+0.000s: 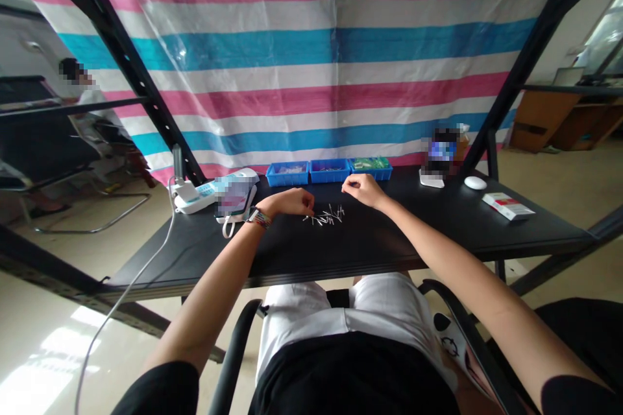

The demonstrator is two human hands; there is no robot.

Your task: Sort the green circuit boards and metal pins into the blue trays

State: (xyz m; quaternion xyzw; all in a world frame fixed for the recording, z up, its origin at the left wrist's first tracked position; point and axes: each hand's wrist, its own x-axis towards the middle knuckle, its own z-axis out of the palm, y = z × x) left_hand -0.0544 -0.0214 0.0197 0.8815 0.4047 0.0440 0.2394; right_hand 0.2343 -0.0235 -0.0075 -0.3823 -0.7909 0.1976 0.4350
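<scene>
My left hand (293, 201) is low over the black table with its fingers curled downward, at the left end of a loose pile of thin silvery pieces (329, 216). Whatever its fingertips may hold is too small to make out. Closed in a pinch, my right hand (364, 190) hovers just in front of the blue bins, up and to the right of the pile; any piece in it does not show. The left blue bin (288, 179) contains pale small items, the middle blue bin (329, 176) a few thin pieces, and the right blue bin (382, 175) green packets.
Left on the table (389, 243) are a white power strip (197, 202) with a cable and a white device with a strap. To the right are a phone stand (432, 178), a white mouse (476, 183) and a small box (509, 206). A person sits far left.
</scene>
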